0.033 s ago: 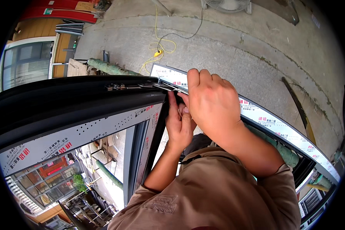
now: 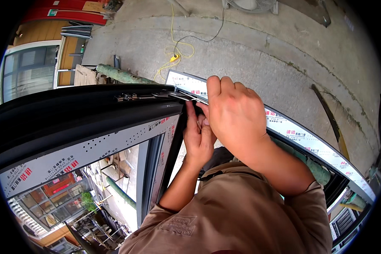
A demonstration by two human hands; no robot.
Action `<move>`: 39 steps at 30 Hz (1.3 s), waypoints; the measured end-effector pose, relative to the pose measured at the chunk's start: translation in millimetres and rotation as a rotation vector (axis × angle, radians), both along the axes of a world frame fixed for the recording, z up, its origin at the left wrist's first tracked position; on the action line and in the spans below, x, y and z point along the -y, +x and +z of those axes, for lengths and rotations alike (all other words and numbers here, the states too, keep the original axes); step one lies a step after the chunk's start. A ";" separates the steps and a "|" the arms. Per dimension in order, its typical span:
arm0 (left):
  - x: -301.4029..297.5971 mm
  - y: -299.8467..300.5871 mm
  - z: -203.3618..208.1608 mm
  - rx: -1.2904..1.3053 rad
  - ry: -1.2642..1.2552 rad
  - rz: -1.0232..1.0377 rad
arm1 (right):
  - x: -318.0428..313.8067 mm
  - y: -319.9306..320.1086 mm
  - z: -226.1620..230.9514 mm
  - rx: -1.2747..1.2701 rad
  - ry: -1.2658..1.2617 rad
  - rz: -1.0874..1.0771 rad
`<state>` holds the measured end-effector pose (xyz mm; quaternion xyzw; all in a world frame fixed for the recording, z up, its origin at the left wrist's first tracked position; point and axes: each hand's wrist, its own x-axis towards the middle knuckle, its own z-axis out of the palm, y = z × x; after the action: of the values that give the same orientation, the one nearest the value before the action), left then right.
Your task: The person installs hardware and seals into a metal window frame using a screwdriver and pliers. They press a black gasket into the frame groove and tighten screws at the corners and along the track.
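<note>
The metal hinge arm (image 2: pixel 180 96) spans the corner between the open black window sash (image 2: pixel 72 106) and the outer frame (image 2: pixel 298 129), which wears white printed film. My left hand (image 2: pixel 198 137) is under this hinge. Its index finger points up against the metal, while thumb and other fingers close on something I cannot make out. Over the frame's edge, my right hand (image 2: pixel 237 112) is curled with its knuckles up. Its fingertips are hidden, and so is whatever they grip. Along the sash's top edge lies more of the metal hinge hardware (image 2: pixel 133 97).
Beyond the frame, a yellow cable (image 2: pixel 175 59) and a fan (image 2: pixel 252 5) are on the concrete floor. A green wrapped roll (image 2: pixel 125 74) lies behind the sash. A dark strip (image 2: pixel 328 112) rests on the floor at right.
</note>
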<state>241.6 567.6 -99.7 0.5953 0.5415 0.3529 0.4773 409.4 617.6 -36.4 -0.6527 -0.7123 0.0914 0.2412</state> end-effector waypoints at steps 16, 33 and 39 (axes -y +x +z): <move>-15.0 4.3 8.1 -0.134 0.209 -0.055 | -1.0 10.0 2.9 -0.059 0.042 0.062; -16.4 -0.6 16.3 -0.090 0.040 -0.026 | 6.0 6.3 2.1 0.007 0.058 0.024; -21.5 4.1 31.4 0.045 0.000 -0.038 | 7.2 7.0 2.8 0.005 0.063 0.036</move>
<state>245.7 589.1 -68.3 0.5971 0.5194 0.3571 0.4961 416.4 610.4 -33.6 -0.6322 -0.7271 0.0714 0.2581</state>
